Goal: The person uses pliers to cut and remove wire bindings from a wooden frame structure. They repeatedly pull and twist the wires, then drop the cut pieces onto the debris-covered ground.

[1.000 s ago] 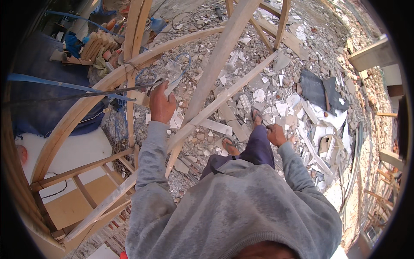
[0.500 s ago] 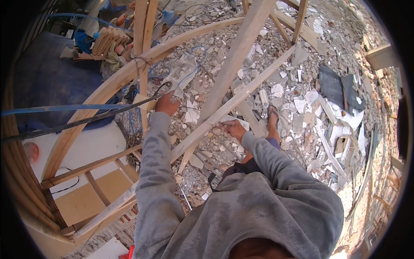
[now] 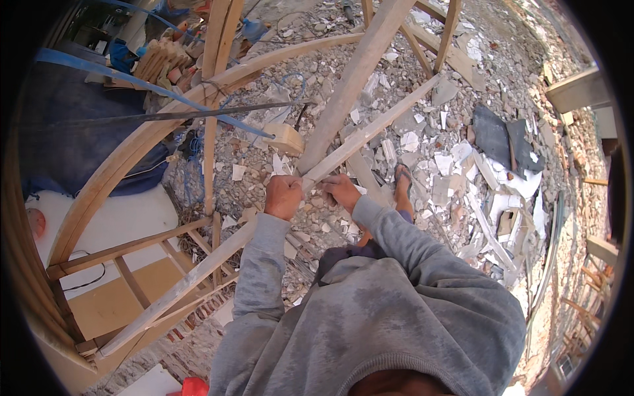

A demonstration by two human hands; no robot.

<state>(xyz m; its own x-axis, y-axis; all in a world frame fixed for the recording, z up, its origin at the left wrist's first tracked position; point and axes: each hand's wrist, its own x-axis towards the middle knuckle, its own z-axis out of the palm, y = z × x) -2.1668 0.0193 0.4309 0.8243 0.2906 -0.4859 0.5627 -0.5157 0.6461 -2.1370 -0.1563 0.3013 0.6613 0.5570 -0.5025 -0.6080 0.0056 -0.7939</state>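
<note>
My left hand (image 3: 284, 197) is closed in a fist against the near side of a long pale wooden strip (image 3: 380, 132), just where it crosses a wider beam (image 3: 356, 82). What its fingers hold, if anything, is hidden. Across the strip, my right hand (image 3: 342, 191) has its fingers bent and pressed together beside the same crossing; anything between them is too small to make out. Beyond my left hand hangs a wooden block (image 3: 285, 140), joined to a blue strap (image 3: 158, 89). A dark cable (image 3: 198, 113) runs above it.
A curved wooden beam (image 3: 125, 148) arches across the left, tied to an upright post (image 3: 211, 138). Below lies a wooden frame (image 3: 132, 284). Broken rubble (image 3: 422, 165) covers the ground, with dark sheet pieces (image 3: 492, 135) at the right. A sandalled foot (image 3: 403, 185) stands on it.
My left hand has come away from the dark cable's curved end and moved right and down to the crossing. The block, strap and cable have shifted. My right hand stays close to the crossing.
</note>
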